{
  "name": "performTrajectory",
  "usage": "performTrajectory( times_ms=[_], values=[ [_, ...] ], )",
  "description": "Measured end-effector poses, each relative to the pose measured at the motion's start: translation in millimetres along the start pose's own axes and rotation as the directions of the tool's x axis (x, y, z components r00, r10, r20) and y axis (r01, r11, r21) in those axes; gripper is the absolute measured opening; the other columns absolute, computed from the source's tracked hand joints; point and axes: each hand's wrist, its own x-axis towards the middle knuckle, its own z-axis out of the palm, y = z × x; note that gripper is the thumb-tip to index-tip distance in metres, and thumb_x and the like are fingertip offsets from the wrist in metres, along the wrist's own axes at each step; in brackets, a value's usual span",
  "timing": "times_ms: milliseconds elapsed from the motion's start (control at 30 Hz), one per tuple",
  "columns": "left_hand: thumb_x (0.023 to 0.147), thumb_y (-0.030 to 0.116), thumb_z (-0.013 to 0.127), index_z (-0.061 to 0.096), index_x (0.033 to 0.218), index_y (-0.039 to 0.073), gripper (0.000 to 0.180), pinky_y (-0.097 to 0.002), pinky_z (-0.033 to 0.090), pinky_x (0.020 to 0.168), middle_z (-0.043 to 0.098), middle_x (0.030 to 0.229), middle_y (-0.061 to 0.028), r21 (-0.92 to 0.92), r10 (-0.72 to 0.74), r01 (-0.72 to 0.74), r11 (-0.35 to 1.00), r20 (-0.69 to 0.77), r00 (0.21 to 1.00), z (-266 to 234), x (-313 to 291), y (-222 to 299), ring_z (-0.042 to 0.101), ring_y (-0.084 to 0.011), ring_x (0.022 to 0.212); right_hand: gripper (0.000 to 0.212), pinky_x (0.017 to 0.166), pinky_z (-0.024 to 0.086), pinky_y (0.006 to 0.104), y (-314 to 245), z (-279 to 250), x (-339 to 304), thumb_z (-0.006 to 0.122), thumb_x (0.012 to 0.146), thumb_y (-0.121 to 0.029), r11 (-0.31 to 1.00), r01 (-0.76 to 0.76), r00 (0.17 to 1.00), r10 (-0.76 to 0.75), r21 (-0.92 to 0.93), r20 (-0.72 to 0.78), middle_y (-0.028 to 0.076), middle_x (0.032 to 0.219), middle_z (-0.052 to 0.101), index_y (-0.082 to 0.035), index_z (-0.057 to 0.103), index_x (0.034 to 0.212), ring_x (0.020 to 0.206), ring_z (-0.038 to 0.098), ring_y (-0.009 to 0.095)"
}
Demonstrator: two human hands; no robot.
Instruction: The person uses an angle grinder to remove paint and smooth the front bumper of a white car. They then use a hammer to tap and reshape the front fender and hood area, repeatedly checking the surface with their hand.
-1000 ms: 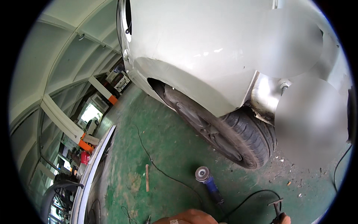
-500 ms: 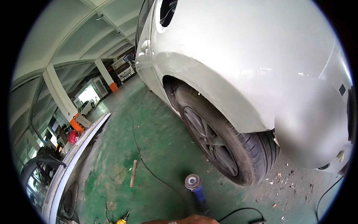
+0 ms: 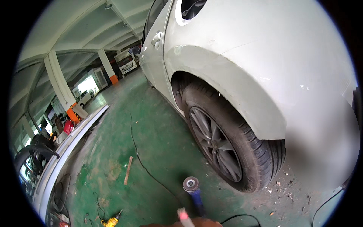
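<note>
Only one hand shows, cut off by the lower edge. By the line of its forearm it is my left hand (image 3: 207, 222); its fingers are hidden. In front of it a blurred white stick with a glowing pink tip, apparently a lit cigarette (image 3: 184, 216), sticks up from the edge. I cannot tell whether fingers hold it. Just beyond the hand is an angle grinder (image 3: 196, 196), blue-bodied, its round disc at the far end. The hand overlaps the grinder's near end; contact is unclear. My right hand is out of view.
A white car's dark-spoked wheel (image 3: 223, 147) stands right, under its fender (image 3: 242, 90). On the green floor lie a yellow power tool (image 3: 110, 222), a wooden strip (image 3: 128, 170), a black cord (image 3: 145, 170) and debris. A long pale panel (image 3: 72, 151) runs along the left.
My view has shifted slightly, bringing more of the wheel and the yellow tool into sight. The glowing-tipped stick has appeared at the lower edge. The wristband seen earlier is out of sight.
</note>
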Motion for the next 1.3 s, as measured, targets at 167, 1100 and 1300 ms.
performTrajectory(
  times_ms=[167,1100,1300],
  values=[
    [0.094,-0.006,0.054,0.030,0.159,0.015,0.073,-0.0474,0.048,0.095,0.027,0.161,-0.0167,0.174,0.793,-0.812,0.557,0.181,0.582,-10,36,-1,0.057,-0.0316,0.116,0.027,0.055,0.051,0.0404,0,1,6,0.070,0.091,-0.025,0.974,-0.062,0.990,0.031,0.220,0.140,0.013,0.070,0.066,0.000,0.063,0.093,0.061,0.065,0.024],
    [0.101,0.014,0.057,0.049,0.139,-0.007,0.044,-0.0315,0.053,0.087,0.052,0.137,-0.0202,0.597,0.731,-0.425,0.681,-0.518,0.444,-19,-21,-77,0.061,-0.0253,0.110,0.039,0.056,0.052,0.0448,-576,-185,-15,0.062,0.100,-0.037,0.377,0.925,0.349,-0.883,-0.033,-0.313,0.018,0.067,0.063,0.001,0.057,0.111,0.062,0.068,0.037],
    [0.102,0.012,0.055,0.051,0.139,-0.003,0.040,-0.0359,0.054,0.081,0.061,0.126,-0.0223,0.828,0.817,-0.325,0.457,-0.246,0.521,-38,-16,-71,0.062,-0.0296,0.098,0.045,0.065,0.052,0.0490,-654,-193,6,0.057,0.102,-0.042,0.414,0.907,0.329,-0.818,-0.084,-0.472,0.024,0.074,0.066,0.001,0.055,0.113,0.073,0.068,0.044]
  ],
)
